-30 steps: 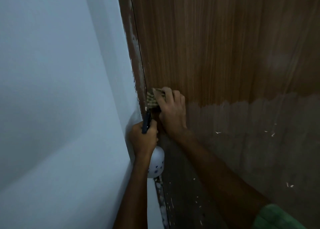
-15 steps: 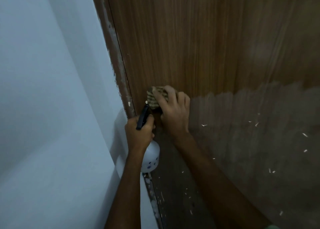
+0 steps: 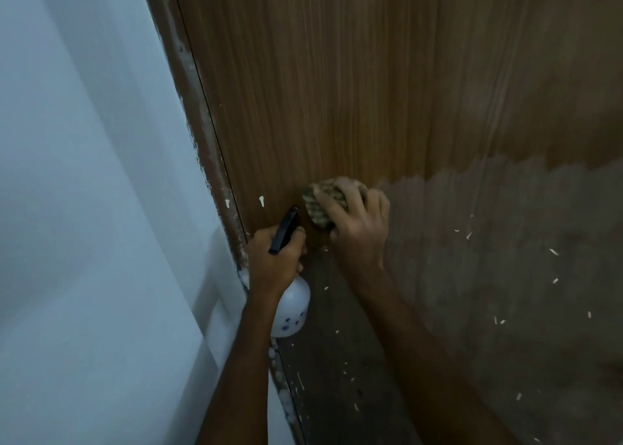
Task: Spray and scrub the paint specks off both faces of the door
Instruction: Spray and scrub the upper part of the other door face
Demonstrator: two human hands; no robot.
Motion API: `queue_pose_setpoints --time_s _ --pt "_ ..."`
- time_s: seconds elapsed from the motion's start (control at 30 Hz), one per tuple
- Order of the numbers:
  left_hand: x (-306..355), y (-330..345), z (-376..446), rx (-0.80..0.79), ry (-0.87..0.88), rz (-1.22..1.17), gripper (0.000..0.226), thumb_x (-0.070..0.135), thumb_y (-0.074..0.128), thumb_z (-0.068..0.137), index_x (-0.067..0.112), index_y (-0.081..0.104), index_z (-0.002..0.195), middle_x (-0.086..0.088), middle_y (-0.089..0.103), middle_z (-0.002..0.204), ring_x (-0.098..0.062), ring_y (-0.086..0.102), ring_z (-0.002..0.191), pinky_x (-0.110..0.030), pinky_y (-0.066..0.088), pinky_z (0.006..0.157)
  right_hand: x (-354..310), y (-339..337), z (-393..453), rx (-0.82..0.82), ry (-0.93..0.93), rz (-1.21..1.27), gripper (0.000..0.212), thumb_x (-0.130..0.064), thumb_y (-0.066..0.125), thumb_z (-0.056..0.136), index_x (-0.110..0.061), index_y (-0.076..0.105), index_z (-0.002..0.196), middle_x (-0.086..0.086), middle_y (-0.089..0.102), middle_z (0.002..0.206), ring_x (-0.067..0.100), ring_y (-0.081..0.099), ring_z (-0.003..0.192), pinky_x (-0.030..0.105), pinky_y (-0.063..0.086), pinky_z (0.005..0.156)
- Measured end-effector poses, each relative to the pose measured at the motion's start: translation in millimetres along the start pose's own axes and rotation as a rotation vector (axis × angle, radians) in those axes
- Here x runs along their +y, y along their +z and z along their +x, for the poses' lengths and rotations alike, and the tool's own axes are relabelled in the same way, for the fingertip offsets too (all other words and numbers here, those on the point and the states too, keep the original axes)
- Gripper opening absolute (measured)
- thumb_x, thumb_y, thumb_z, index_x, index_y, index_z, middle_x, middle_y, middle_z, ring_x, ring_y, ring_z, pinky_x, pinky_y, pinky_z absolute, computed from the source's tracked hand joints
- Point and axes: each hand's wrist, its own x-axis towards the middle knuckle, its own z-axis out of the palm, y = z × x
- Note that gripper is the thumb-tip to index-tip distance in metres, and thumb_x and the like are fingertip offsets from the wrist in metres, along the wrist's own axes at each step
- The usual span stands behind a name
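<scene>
Scrubbing with right hand [image 3: 355, 222] curled round the scouring pad [image 3: 320, 208], pressed flat to the door [image 3: 371, 74] near its left edge. Left hand [image 3: 274, 259] grips the spray bottle [image 3: 291, 306], nozzle toward the white paint speck [image 3: 261, 201]. Best wetting that speck first, then short firm strokes along the grain, clear of the frame [image 3: 202, 124].

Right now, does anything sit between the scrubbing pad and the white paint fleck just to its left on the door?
Nothing visible. Bare door separates the scrubbing pad from the paint fleck; the spray bottle nozzle sits lower.
</scene>
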Motion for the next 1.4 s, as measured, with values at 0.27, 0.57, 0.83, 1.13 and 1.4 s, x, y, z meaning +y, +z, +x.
queue_pose_setpoints --time_s 0.27,0.57,0.83,1.13,1.4 --pt "6.4 27.8 -3.9 -0.077 0.004 0.001 0.030 0.016 0.067 0.101 0.006 0.070 0.073 -0.009 0.069 0.061 -0.020 0.058 0.042 -0.030 0.046 0.044 27.2 -30.3 -12.8 -0.067 0.059 -0.009 0.029 -0.019 0.069 0.088 -0.020 0.077 0.116 0.010 0.067 0.125 0.029 0.048 0.106 0.045 0.046 0.088" --pt "27.4 52.7 -13.6 -0.174 0.020 -0.024 0.033 0.016 0.065 0.102 0.003 0.070 0.072 -0.013 0.069 0.063 -0.021 0.058 0.044 -0.031 0.046 0.045 67.3 -60.3 -63.8 -0.107 0.099 -0.021 0.039 -0.027 0.078 0.086 -0.026 0.066 0.124 0.004 0.055 0.137 0.032 0.050 0.115 0.054 0.047 0.089" --pt "55.1 88.9 -8.5 -0.225 0.087 -0.001 0.036 0.016 0.066 0.099 0.001 0.066 0.066 -0.012 0.066 0.058 -0.020 0.059 0.042 -0.031 0.045 0.045 88.6 -75.6 34.3 0.012 0.183 -0.011 0.034 0.001 0.067 0.082 -0.018 0.077 0.109 0.001 0.058 0.129 0.026 0.046 0.106 0.048 0.049 0.082" --pt "69.5 115.0 -16.8 -0.284 0.105 -0.028 0.035 0.015 0.067 0.100 0.003 0.068 0.067 -0.008 0.066 0.057 -0.015 0.058 0.042 -0.025 0.043 0.042 116.3 -107.2 -44.7 -0.122 0.236 -0.045 0.019 -0.026 0.067 0.090 -0.021 0.077 0.105 -0.004 0.055 0.130 0.025 0.046 0.105 0.048 0.050 0.074" --pt "87.7 146.0 -27.9 -0.291 0.096 -0.069 0.035 0.016 0.066 0.100 0.003 0.068 0.067 -0.008 0.068 0.059 -0.018 0.057 0.042 -0.029 0.044 0.042 147.1 -115.1 -5.7 -0.028 0.293 -0.027 0.054 0.005 0.072 0.079 -0.028 0.071 0.121 0.001 0.059 0.134 0.030 0.049 0.109 0.043 0.048 0.083"
